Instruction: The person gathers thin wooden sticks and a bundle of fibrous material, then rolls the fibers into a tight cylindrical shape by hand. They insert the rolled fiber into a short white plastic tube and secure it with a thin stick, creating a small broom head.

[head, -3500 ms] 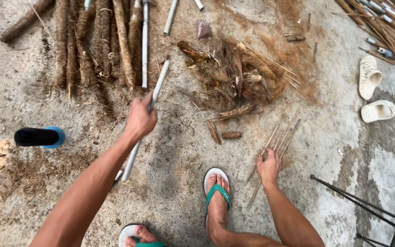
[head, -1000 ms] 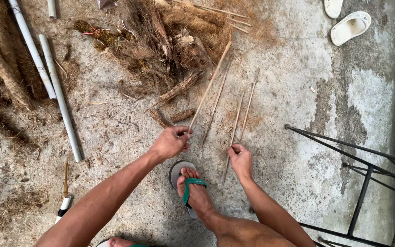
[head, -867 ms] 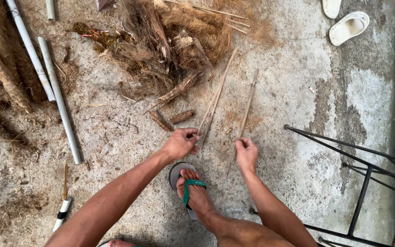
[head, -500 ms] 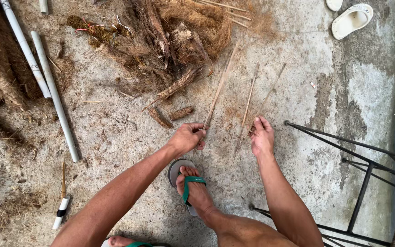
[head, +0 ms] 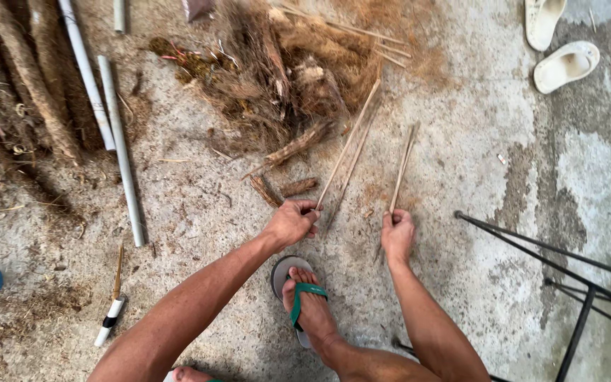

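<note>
The left hand (head: 291, 222) grips thin sticks (head: 348, 145) pointing toward 1 o'clock. The right hand (head: 398, 234) grips another stick bundle (head: 403, 164), its long axis running almost toward 12 o'clock.

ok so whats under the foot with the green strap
A grey flip-flop sandal lies on the concrete floor under the foot; only its front rim and a sliver by the heel show. The rest of the sole and the floor beneath are covered.
</note>
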